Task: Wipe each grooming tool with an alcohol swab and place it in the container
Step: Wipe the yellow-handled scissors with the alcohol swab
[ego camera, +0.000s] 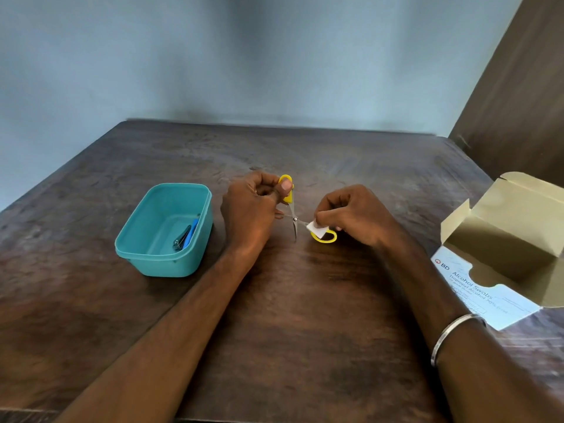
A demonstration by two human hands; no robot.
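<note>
Both hands busy: left hand (254, 206) grips scissors (294, 219) (blades splayed); right hand (351, 218) pinches swab (316, 228).

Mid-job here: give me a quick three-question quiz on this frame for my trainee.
1. True or false: the teal container is empty.
2. Which hand pinches the white swab? A) left B) right
3. What tool are the hands working on?

Key: 1. False, a nail clipper and a blue tool lie inside. 2. B, the right hand. 3. The yellow-handled scissors, opened, one handle gripped by the left hand.
</note>
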